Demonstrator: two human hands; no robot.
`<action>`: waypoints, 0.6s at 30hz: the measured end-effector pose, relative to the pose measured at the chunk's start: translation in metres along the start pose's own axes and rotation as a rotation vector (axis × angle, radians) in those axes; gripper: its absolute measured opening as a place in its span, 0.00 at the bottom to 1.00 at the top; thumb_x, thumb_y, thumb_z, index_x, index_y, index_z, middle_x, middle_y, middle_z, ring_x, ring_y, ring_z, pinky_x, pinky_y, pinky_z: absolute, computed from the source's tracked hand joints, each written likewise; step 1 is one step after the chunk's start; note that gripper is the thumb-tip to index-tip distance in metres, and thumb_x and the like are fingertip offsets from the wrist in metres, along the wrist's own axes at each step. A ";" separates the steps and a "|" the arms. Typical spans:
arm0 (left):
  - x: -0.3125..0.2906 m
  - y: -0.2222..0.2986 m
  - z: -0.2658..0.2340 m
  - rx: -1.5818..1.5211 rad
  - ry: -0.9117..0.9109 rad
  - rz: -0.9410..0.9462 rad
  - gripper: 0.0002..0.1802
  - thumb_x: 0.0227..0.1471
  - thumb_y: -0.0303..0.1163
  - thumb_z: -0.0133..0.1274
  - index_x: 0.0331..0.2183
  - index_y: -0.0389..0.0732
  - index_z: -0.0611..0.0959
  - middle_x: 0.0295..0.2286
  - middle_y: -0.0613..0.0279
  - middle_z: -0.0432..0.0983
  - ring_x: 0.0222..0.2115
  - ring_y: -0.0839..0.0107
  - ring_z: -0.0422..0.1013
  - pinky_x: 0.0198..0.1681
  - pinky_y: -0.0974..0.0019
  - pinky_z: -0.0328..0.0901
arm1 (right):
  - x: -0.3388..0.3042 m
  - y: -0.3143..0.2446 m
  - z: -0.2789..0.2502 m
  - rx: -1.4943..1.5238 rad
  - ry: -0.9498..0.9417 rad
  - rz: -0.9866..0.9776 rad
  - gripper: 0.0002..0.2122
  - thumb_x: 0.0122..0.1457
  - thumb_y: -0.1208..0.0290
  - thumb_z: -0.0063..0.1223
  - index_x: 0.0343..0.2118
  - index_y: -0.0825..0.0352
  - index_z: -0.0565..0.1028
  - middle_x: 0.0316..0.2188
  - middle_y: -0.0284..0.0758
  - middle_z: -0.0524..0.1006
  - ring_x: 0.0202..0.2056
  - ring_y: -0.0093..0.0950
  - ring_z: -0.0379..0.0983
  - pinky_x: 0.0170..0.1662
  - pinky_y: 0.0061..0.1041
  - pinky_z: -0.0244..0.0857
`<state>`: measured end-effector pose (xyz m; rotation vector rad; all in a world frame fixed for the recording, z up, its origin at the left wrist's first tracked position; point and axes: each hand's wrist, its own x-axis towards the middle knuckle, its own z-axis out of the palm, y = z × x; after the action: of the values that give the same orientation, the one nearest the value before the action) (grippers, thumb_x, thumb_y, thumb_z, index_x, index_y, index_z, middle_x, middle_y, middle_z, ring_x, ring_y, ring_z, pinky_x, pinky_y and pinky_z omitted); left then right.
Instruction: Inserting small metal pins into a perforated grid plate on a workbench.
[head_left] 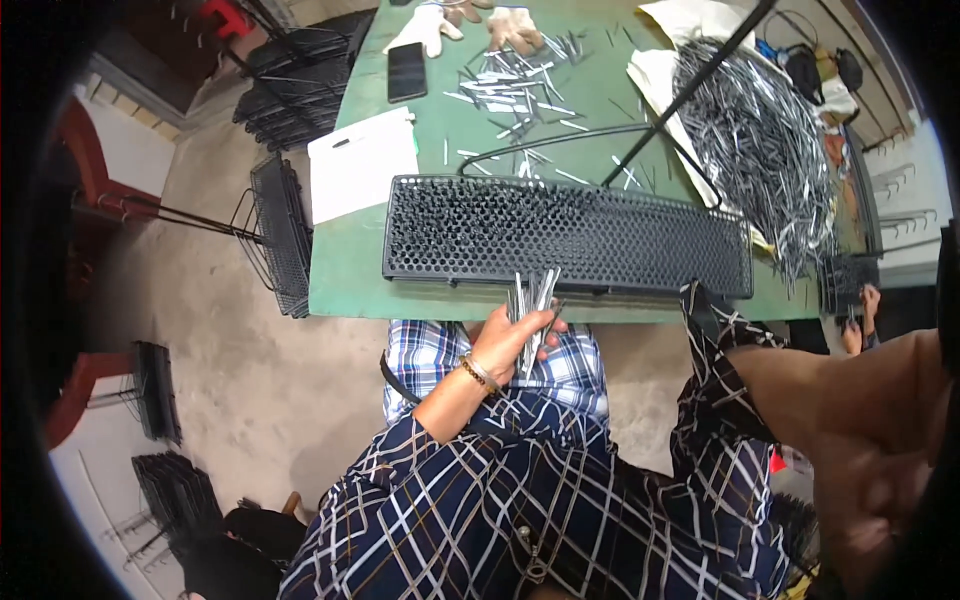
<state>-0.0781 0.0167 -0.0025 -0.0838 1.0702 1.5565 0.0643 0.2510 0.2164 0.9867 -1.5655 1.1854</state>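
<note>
My left hand (515,340) is closed around a bundle of thin silvery metal rods (540,290), their ends sticking up past the fingers. It is just below the table's near edge, in front of a long black perforated rack (570,235). Many holes in the rack's left part appear filled with dark pins; the right part shows mostly bare holes. A black wire handle (560,135) rises behind the rack. My right hand (872,505) is raised close to the camera at the lower right, blurred and partly cut off, so its fingers cannot be made out.
Loose rods (510,90) lie scattered on the green table (350,265). A white sack (655,85) heaped with rods stands right. Gloves (515,30), a phone (407,72) and paper (365,165) lie left. Black racks (280,235) stand on the floor. Another person's hands (868,305) work at far right.
</note>
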 end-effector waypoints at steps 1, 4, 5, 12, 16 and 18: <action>-0.001 -0.002 -0.001 -0.011 0.012 0.020 0.15 0.51 0.30 0.52 0.42 0.35 0.73 0.29 0.56 0.75 0.23 0.75 0.71 0.19 0.76 0.66 | 0.001 -0.004 -0.006 0.026 -0.005 -0.019 0.15 0.55 0.67 0.51 0.44 0.67 0.69 0.29 0.35 0.70 0.21 0.25 0.66 0.23 0.27 0.62; -0.001 0.001 0.002 0.019 0.016 0.002 0.15 0.51 0.30 0.51 0.42 0.36 0.73 0.29 0.57 0.76 0.24 0.75 0.71 0.20 0.76 0.66 | 0.009 0.013 -0.002 0.049 0.026 -0.077 0.14 0.55 0.67 0.50 0.44 0.67 0.70 0.28 0.35 0.70 0.21 0.24 0.66 0.23 0.27 0.62; 0.000 0.002 0.004 -0.002 -0.002 -0.003 0.15 0.51 0.30 0.51 0.42 0.36 0.73 0.29 0.57 0.75 0.24 0.75 0.71 0.20 0.76 0.66 | 0.007 0.013 0.001 0.051 0.041 -0.092 0.14 0.55 0.67 0.50 0.43 0.67 0.70 0.27 0.35 0.70 0.20 0.24 0.67 0.23 0.27 0.62; 0.000 0.001 0.003 0.012 -0.017 -0.001 0.15 0.52 0.30 0.51 0.42 0.36 0.73 0.29 0.58 0.76 0.24 0.75 0.71 0.20 0.76 0.66 | 0.033 0.034 0.046 0.116 0.068 -0.206 0.13 0.56 0.67 0.48 0.42 0.67 0.71 0.24 0.34 0.70 0.20 0.24 0.67 0.22 0.27 0.62; 0.000 0.002 0.006 0.052 -0.019 0.018 0.16 0.52 0.30 0.51 0.43 0.37 0.72 0.29 0.58 0.75 0.24 0.75 0.71 0.20 0.76 0.66 | 0.040 0.005 0.027 0.133 0.028 -0.231 0.12 0.56 0.67 0.47 0.41 0.67 0.71 0.22 0.34 0.70 0.19 0.24 0.67 0.22 0.27 0.61; -0.008 0.004 0.003 0.031 0.034 0.043 0.16 0.52 0.30 0.51 0.43 0.37 0.72 0.29 0.57 0.76 0.24 0.75 0.71 0.20 0.76 0.66 | 0.048 0.005 0.024 0.139 0.024 -0.283 0.12 0.57 0.67 0.47 0.41 0.67 0.72 0.22 0.33 0.70 0.19 0.24 0.67 0.21 0.27 0.61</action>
<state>-0.0776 0.0132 0.0062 -0.0664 1.1293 1.5813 0.0419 0.2252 0.2588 1.2357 -1.2873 1.1117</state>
